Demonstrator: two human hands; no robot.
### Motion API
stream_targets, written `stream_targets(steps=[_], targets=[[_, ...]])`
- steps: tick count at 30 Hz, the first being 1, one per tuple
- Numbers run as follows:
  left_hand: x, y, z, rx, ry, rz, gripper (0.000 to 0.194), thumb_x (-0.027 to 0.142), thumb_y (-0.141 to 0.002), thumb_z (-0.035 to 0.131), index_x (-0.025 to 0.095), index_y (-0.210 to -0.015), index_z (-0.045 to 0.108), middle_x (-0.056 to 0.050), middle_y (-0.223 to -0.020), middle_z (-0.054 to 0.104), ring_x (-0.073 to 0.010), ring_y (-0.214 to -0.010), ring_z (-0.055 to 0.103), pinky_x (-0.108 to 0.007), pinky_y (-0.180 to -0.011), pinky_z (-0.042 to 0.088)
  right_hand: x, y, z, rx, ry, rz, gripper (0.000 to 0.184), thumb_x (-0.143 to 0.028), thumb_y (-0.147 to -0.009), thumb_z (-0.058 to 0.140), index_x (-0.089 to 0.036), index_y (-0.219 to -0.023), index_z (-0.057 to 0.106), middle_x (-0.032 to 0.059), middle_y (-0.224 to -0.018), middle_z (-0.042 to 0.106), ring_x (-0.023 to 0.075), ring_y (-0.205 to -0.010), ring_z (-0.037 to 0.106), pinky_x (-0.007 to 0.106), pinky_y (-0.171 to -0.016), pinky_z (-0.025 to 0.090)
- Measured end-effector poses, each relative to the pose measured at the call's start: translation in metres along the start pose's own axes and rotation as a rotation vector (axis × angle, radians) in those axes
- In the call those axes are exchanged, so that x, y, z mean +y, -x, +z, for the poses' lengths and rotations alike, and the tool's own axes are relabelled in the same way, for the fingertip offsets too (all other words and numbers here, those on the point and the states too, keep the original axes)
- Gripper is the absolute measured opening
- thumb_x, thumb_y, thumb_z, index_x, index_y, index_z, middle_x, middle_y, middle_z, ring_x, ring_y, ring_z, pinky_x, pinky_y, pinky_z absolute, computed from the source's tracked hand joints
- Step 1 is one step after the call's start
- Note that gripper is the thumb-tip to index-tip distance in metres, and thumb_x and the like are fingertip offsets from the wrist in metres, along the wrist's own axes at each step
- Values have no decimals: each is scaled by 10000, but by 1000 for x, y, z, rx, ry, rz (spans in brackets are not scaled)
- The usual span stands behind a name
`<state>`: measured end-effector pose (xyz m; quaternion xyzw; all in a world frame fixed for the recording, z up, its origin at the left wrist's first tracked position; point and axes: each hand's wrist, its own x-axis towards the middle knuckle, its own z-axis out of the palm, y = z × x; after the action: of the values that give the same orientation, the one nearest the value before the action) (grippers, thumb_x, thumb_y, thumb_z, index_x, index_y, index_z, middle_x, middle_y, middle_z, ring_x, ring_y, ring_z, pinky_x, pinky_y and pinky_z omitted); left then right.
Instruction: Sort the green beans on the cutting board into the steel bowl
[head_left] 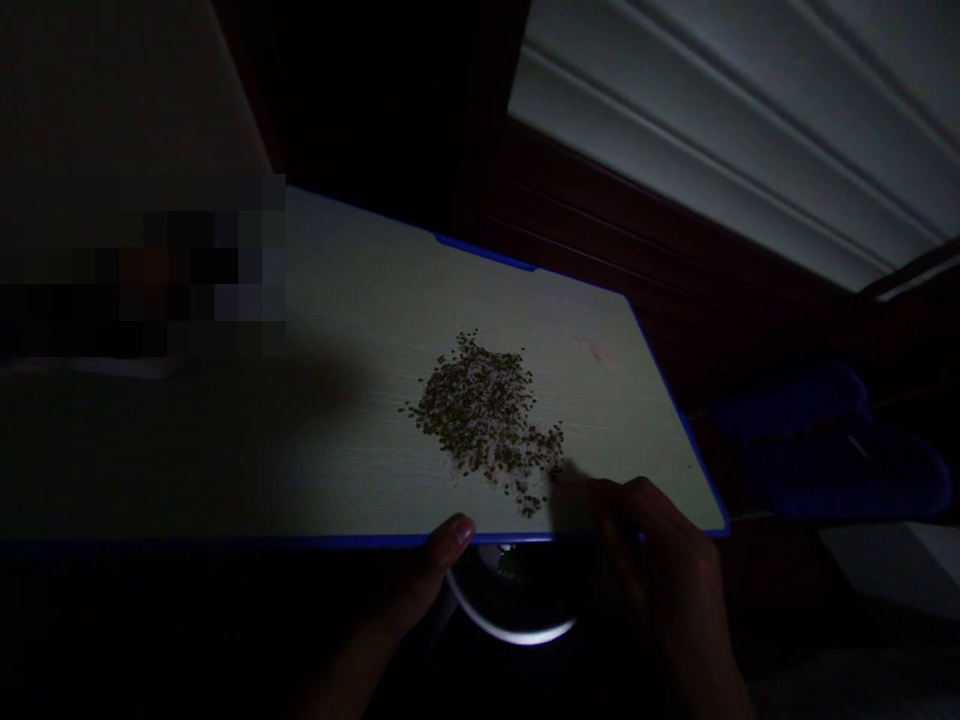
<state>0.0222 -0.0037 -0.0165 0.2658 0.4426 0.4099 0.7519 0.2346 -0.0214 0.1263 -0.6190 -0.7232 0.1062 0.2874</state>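
A loose pile of small, dark green bean-like grains (pixel 480 400) lies spread on a pale board-like tabletop (pixel 360 290) with a blue rim. Below the front edge is a round bowl (pixel 525 635) with a shiny rim; a few green grains show inside it. My left hand (pixel 420 590) is at the bowl's left side, its thumb over the table edge and its other fingers hidden. To the right, my right hand (pixel 660 560) rests at the edge beside the grains, fingers curled and pressed together. Whether anything is in them is too dark to see.
A pair of blue slippers (pixel 825 440) is on the floor to the right. Pale ridged panels (pixel 720 120) stand beyond the table above dark red wood. A blurred-out patch (pixel 142 270) covers the table's far left. The room is very dim.
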Motion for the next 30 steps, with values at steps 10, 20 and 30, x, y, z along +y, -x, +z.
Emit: stream_targets(steps=[10, 20, 30], targets=[[4, 1, 5, 31, -37, 11, 443, 686, -705, 714, 273, -614, 585, -4, -638, 636, -283, -757, 581, -404, -809, 421, 12, -11, -4, 41, 58, 44, 192, -215, -977, 559, -171, -1059, 727, 55, -850, 697, 175, -734, 695, 253, -643, 524], [3, 1, 5, 20, -64, -3, 409, 650, -750, 670, 266, -635, 583, -4, -648, 646, -264, -747, 600, -386, -807, 460, 10, -12, -2, 63, 50, 34, 189, -197, -977, 562, -171, -1049, 735, 45, -848, 691, 158, -718, 683, 239, -632, 510], [7, 3, 7, 69, -89, -6, 380, 630, -736, 679, 266, -635, 643, -19, -714, 716, -306, -871, 657, -407, -877, 491, 38, -25, -21, -4, 16, -71, 199, -197, -988, 564, -197, -1092, 733, 66, -933, 713, 184, -822, 699, 263, -672, 530]])
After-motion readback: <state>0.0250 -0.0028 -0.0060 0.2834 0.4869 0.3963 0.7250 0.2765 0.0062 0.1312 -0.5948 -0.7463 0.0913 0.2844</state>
